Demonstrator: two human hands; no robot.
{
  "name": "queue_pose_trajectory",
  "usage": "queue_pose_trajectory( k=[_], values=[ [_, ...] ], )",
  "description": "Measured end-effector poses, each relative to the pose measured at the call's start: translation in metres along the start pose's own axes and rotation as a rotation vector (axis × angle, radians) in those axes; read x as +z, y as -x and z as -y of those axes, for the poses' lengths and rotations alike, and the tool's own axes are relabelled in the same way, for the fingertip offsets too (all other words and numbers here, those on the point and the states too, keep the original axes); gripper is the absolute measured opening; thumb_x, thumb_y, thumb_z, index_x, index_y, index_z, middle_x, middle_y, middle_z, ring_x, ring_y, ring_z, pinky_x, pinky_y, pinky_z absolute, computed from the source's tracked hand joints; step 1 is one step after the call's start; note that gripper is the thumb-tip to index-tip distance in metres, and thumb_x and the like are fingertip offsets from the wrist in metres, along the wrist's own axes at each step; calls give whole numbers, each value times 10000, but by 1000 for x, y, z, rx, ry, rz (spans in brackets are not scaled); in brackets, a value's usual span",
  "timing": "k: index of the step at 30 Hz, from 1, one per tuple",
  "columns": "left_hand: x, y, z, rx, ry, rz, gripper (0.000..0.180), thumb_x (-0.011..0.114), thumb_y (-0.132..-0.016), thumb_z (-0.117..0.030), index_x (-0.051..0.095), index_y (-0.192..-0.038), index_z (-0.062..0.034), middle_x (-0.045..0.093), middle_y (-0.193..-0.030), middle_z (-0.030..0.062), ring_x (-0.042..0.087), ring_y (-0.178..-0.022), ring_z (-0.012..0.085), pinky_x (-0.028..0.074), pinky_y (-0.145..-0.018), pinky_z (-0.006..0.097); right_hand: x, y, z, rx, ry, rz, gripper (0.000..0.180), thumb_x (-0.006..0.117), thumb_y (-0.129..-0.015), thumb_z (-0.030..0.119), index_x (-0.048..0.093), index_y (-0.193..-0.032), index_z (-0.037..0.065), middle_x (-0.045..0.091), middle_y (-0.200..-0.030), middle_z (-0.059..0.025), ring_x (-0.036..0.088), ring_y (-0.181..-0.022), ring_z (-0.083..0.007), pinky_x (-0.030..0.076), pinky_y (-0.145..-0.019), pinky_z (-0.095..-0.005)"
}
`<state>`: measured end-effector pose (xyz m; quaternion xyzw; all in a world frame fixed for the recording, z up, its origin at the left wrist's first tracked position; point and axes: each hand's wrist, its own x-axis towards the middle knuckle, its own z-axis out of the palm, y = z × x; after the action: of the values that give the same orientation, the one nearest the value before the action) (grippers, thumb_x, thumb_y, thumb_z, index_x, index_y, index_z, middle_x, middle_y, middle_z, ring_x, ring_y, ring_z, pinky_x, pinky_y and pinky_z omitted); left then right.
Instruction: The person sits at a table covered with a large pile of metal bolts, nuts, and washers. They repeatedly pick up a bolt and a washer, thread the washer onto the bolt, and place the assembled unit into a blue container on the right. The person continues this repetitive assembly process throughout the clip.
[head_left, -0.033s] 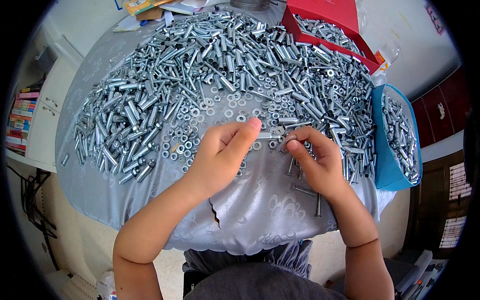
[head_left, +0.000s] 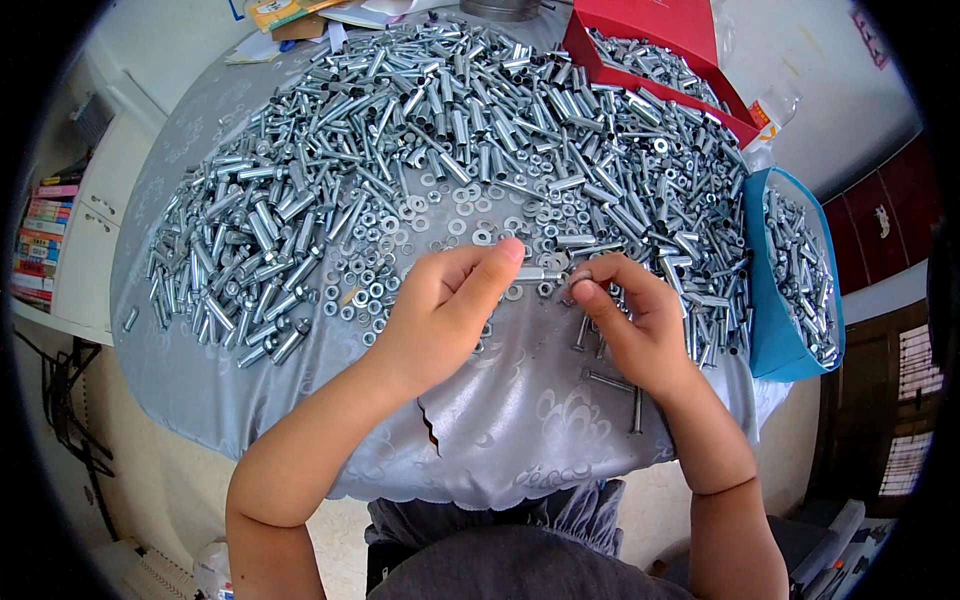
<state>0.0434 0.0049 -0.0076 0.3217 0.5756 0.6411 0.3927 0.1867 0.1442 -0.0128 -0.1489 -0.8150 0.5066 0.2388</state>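
My left hand [head_left: 445, 305] is closed around a silver metal bolt [head_left: 542, 274], thumb pointing up and away. The bolt lies level, its bare end sticking out to the right. At that end, thumb and forefinger of my right hand [head_left: 640, 325] pinch a small metal ring [head_left: 576, 281], mostly covered by the fingertips; whether it is a nut or a washer I cannot tell. Loose washers and nuts [head_left: 375, 290] lie scattered just beyond and left of my hands. Under and beside my right hand rest a few long bolts [head_left: 637, 410].
A big heap of bolts and metal sleeves [head_left: 440, 100] arcs across the grey tablecloth [head_left: 500, 420]. Sleeved bolts [head_left: 265, 220] pile up at left. At right stand a red box [head_left: 740, 118] and a blue fabric bin [head_left: 775, 340], both holding metal parts. The cloth has a tear near its front.
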Motion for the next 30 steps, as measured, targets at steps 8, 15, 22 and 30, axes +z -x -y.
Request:
queue_pose_trajectory(
  k=[8,15,22,30],
  values=[
    [1,1,-1,-48,-90,20,451,463,-923,-378,439,-586,-80,338,-559,-78,280,-527,20,224,-454,230,-4,1,1,84,22,-14,125,575,-855,115,603,-889,-2,612,-778,-50,538,-699,-111,426,-647,-241],
    [1,1,0,-118,-31,80,443,453,-925,-386,437,-592,-95,328,-564,-81,279,-520,19,234,-457,217,-2,3,7,119,-214,60,143,540,-891,140,588,-891,5,607,-788,-23,534,-740,-80,424,-697,-224],
    [2,3,0,-157,84,211,427,447,-923,-406,434,-622,-103,343,-577,-79,297,-516,20,251,-462,205,0,5,10,116,-282,89,126,535,-892,121,569,-899,0,584,-803,-24,526,-754,-80,417,-706,-217],
    [8,3,-3,-259,205,308,465,432,-905,-489,401,-657,-97,357,-607,-39,341,-546,57,335,-516,210,4,8,12,83,-269,63,103,539,-884,97,568,-900,0,573,-803,-25,512,-729,-82,410,-670,-216]
  ],
)
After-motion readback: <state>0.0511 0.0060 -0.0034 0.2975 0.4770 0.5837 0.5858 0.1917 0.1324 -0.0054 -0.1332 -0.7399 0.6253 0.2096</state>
